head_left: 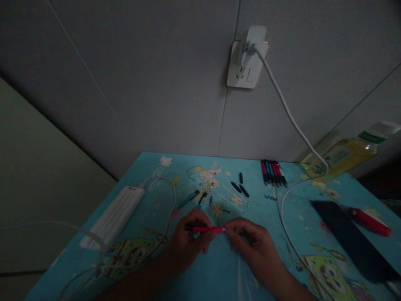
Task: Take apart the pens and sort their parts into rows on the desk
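Note:
Near the middle of the table, my left hand [192,234] is closed around a red pen barrel [206,229] with a black end. The fingers of my right hand [250,238] pinch at the barrel's right tip; whether a small part sits between them is hidden. Just beyond lie two blue pen barrels [188,199], thin white ink refills [231,200], black grips [240,188] and small dark springs or screws [226,210], too small to tell. A row of several red, blue and white pens [273,173] rests at the back right.
A white power strip [114,215] with cables is on the left. At right are a dark flat panel [354,238], a red-handled tool [369,222] and a tilted bottle of yellow liquid [347,154]. A white cable [286,106] hangs from the wall charger [253,46] across the table.

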{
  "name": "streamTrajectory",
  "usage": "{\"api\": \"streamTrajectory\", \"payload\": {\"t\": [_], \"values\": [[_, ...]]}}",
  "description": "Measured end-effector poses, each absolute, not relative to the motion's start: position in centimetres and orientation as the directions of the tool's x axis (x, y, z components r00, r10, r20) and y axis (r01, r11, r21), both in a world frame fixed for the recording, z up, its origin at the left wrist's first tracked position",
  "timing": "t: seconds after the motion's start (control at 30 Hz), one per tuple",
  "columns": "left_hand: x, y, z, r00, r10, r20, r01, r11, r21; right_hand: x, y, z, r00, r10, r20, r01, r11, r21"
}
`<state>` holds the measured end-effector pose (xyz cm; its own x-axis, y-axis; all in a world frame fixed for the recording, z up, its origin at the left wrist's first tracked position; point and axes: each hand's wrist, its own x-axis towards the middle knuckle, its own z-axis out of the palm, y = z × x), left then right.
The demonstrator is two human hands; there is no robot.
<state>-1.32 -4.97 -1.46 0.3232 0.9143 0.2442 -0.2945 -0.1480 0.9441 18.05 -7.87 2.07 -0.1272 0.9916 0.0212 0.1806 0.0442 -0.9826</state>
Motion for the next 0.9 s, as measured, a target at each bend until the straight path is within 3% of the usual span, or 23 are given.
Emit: {"api": "streamTrajectory", "payload": {"t": [0.2,0.43,0.63,0.8,0.9], "values": [[-1.3,-5.0,-1.9,0.428,0.842,0.329,-0.371,-0.168,0.913,17.9,-7.8,2.0,-0.129,0.989,0.065,0.174,0.088,-0.981],[-1.6,-5.0,-0.9,0.494,0.794,0.355,-0.147,-0.326,0.934,18.5,-7.9,2.0,-0.178,0.974,0.142,0.100,0.162,-0.982],[-1.7,-4.9,-0.7,0.589,0.764,0.263,-0.264,-0.126,0.956,18.6,-8.2,1.9,-0.232,0.964,0.132,0.031,0.143,-0.989],[-1.7,-4.9,-0.1,0.633,0.727,0.264,-0.235,-0.144,0.961,19.8,-7.7,2.6,-0.215,0.957,0.197,0.129,0.228,-0.965],[-1.6,-4.8,-0.1,0.619,0.759,0.203,-0.082,-0.195,0.977,20.3,-7.5,2.8,-0.213,0.927,0.310,0.229,0.356,-0.906]]}}
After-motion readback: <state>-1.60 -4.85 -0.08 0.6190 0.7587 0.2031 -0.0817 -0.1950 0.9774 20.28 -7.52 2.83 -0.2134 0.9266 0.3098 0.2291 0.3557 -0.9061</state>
